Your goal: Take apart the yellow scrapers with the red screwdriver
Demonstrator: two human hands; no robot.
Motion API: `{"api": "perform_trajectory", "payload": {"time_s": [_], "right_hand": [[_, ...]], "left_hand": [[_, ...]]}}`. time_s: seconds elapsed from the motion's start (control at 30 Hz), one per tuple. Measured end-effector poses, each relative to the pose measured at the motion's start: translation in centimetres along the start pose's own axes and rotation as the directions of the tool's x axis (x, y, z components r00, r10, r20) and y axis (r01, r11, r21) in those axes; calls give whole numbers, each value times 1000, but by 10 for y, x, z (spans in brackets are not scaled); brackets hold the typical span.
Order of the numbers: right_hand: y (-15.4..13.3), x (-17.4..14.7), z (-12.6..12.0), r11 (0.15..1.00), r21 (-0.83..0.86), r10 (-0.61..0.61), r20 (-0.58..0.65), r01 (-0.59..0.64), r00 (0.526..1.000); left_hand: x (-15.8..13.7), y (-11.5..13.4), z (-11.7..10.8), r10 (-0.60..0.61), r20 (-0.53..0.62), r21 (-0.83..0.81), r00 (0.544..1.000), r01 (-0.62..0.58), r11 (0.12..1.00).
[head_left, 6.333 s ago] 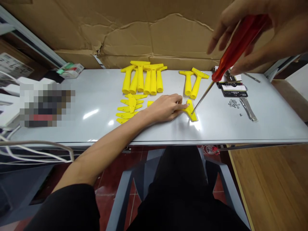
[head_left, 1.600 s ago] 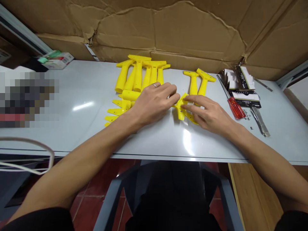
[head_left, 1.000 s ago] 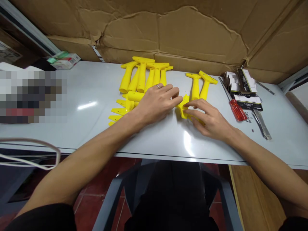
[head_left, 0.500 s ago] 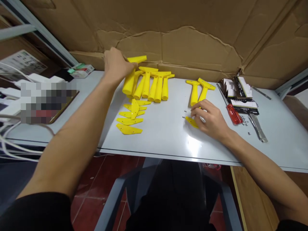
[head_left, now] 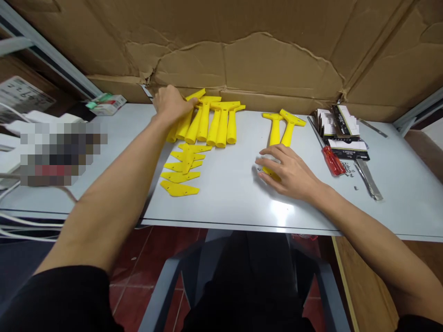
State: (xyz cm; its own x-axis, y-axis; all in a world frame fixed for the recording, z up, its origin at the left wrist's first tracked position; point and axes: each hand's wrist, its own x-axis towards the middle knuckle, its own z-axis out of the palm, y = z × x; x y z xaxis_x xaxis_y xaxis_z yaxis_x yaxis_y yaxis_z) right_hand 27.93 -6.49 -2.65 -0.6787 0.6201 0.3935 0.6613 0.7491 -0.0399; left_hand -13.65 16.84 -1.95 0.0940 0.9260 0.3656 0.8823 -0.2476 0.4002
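Observation:
In the head view, my left hand (head_left: pixel 172 105) is closed around a yellow T-shaped scraper handle (head_left: pixel 185 122) at the left end of a row. Its fingertips are mostly hidden. Several more yellow scraper handles (head_left: pixel 222 123) lie side by side to its right. My right hand (head_left: pixel 287 171) rests low over the table, fingers spread, above a yellow blade cover plate (head_left: pixel 272 174) that it partly hides. A small screw (head_left: pixel 259 169) lies at its fingertips. Beyond that hand lie two further scraper handles (head_left: pixel 275 131). Several angular yellow cover plates (head_left: pixel 180 188) are laid out in front of the row.
On the right are a red-handled screwdriver (head_left: pixel 332 161), black-and-white blade boxes (head_left: pixel 348 150), loose screws (head_left: pixel 347 168) and a metal strip (head_left: pixel 369 180). White chargers and cables (head_left: pixel 41 119) crowd the left side. A cardboard wall (head_left: pixel 249 64) closes off the back; a small box (head_left: pixel 110 105) stands before it.
My left hand has lowered the scraper handle it held up, to the left end of the row. My right hand's fingers have spread over the cover plate and screws.

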Motion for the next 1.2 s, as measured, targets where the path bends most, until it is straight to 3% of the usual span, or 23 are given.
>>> {"api": "perform_trajectory", "payload": {"time_s": [0.07, 0.1, 0.13, 0.23, 0.33, 0.43, 0.5, 0.53, 0.6, 0.7, 0.83, 0.93, 1.03, 1.13, 1.2], "right_hand": [[-3, 1, 1, 999, -25, 28, 30, -27, 999], [-4, 2, 2, 998, -41, 39, 40, -38, 998], [-6, 2, 4, 997, -61, 47, 43, -44, 998], [-11, 3, 7, 990, -138, 42, 42, -36, 998], [-15, 1, 4, 980, -196, 38, 37, -30, 999], [-12, -4, -11, 979, -182, 106, 39, -97, 994], [-6, -8, -24, 975, -150, 178, 88, -164, 980], [-3, -10, -29, 972, -135, 208, 127, -191, 970], [3, -12, -38, 967, -110, 247, 203, -229, 947], [6, -13, -40, 959, -79, 282, 239, -271, 929], [6, -11, -35, 943, 50, 315, 184, -329, 931], [6, -9, -35, 887, 280, 354, 96, -366, 930], [9, -7, -42, 795, 475, 400, 57, -377, 915], [17, -8, -55, 751, 519, 443, 64, -409, 894], [26, -11, -65, 780, 450, 424, 131, -435, 896]], "left_hand": [[-2, 5, -2, -254, -136, 39, 958, 261, 965], [-3, 6, -4, -329, -172, 49, 928, 342, 938], [-5, 7, -7, -335, -154, 47, 930, 346, 937], [-14, 8, -16, -268, -61, 4, 962, 269, 963], [-30, 27, -28, -182, -138, 6, 974, 184, 983], [-57, 77, -41, 49, -268, -23, 962, -57, 998], [-80, 119, -44, 247, -113, -134, 962, -261, 956], [-92, 140, -44, 356, -32, -215, 934, -354, 910], [-114, 174, -38, 561, 126, -344, 818, -494, 798], [-137, 205, -22, 701, 256, -403, 666, -585, 703], [-148, 218, 0, 750, 284, -352, 597, -663, 661], [-152, 221, 11, 763, 242, -314, 599, -696, 646], [-158, 223, 14, 736, 151, -357, 660, -658, 663], [-162, 222, 12, 693, 67, -423, 718, -608, 672], [-164, 221, 11, 696, 45, -418, 717, -619, 664]]}}
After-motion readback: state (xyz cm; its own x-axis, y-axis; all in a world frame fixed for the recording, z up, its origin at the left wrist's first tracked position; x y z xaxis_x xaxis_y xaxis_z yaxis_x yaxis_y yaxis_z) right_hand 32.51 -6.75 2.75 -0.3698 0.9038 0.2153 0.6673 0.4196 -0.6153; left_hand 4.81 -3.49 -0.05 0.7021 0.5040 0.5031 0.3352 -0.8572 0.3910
